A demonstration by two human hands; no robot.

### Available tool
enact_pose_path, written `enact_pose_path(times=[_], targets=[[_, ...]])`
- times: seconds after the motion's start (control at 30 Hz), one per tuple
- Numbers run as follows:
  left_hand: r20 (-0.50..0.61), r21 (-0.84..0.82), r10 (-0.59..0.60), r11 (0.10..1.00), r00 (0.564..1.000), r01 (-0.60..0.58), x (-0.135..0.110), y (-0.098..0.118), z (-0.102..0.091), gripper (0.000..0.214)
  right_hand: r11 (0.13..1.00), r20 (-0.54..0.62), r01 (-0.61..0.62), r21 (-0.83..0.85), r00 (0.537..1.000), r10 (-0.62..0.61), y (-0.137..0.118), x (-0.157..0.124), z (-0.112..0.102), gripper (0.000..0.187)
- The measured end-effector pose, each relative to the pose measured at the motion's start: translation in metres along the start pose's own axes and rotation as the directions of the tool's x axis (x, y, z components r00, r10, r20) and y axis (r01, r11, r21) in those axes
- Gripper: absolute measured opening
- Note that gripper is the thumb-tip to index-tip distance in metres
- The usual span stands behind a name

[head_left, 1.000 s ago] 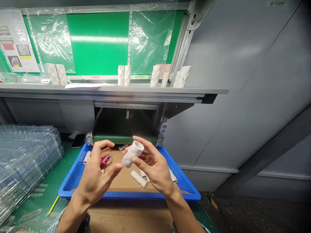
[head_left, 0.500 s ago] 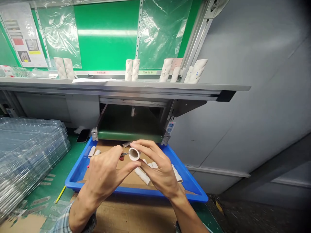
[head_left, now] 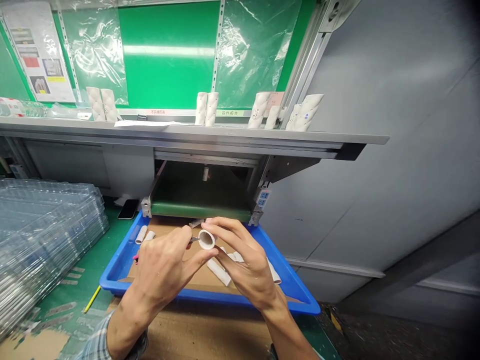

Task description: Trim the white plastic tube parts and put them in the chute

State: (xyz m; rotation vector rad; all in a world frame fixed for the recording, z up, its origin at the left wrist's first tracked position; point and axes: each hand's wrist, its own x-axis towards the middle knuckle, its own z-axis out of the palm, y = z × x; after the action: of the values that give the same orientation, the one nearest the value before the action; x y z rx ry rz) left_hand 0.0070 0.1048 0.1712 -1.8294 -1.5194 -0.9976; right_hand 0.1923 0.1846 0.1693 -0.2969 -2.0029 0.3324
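My right hand [head_left: 245,262] is closed around a short white tube [head_left: 207,239], whose open end faces me. My left hand [head_left: 165,267] is closed on a small pink-handled knife [head_left: 192,239]; its metal tip touches the tube's rim. Both hands hover over a blue tray [head_left: 288,287] lined with cardboard. Several more white tubes [head_left: 218,272] lie loose in the tray, two of them at its far left [head_left: 144,234].
A green conveyor belt [head_left: 198,200] ends just behind the tray. A grey shelf [head_left: 187,135] above carries upright white sleeves [head_left: 206,108]. Stacked clear plastic trays [head_left: 45,230] fill the left. A phone [head_left: 128,209] lies by the tray's corner. A grey wall is on the right.
The tube turned from side-on to end-on toward me. My left hand brought the knife tip up to its rim. In the last half second the hands barely moved.
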Motion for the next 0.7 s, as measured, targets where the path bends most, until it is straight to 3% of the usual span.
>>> enact_pose_path(times=[0.17,0.27,0.37,0.47,0.53,0.63,0.7], targets=[[0.014,-0.036,0.018,0.999,1.000,-0.017,0.001,0.001,0.000,0.058,1.000,-0.006,0.005,-0.022,1.000,-0.005,0.001,0.000,0.000,0.046],[0.024,-0.145,0.048,0.988,0.999,-0.044,0.001,0.000,0.000,0.058,1.000,-0.010,-0.012,0.011,1.000,0.012,0.001,0.000,0.002,0.038],[0.038,-0.301,0.002,0.954,0.999,0.010,0.001,-0.004,0.001,0.051,0.974,-0.082,-0.161,0.157,0.981,0.175,0.001,0.000,0.007,0.027],[0.049,-0.407,-0.060,0.910,0.997,0.075,0.001,-0.007,0.003,0.035,0.819,-0.089,-0.316,0.479,0.911,0.403,0.003,0.000,0.014,0.043],[0.061,-0.494,-0.042,0.867,0.997,0.067,0.001,-0.007,0.005,0.047,0.665,-0.023,-0.358,0.656,0.870,0.492,0.005,0.001,0.017,0.058],[0.022,-0.593,0.021,0.805,1.000,-0.003,0.002,-0.005,0.006,0.037,0.500,0.097,-0.415,0.760,0.834,0.544,0.010,0.002,0.021,0.056],[-0.053,-0.585,0.038,0.809,0.998,-0.062,0.003,-0.003,0.005,0.022,0.471,0.175,-0.467,0.748,0.824,0.538,0.013,0.003,0.023,0.047]])
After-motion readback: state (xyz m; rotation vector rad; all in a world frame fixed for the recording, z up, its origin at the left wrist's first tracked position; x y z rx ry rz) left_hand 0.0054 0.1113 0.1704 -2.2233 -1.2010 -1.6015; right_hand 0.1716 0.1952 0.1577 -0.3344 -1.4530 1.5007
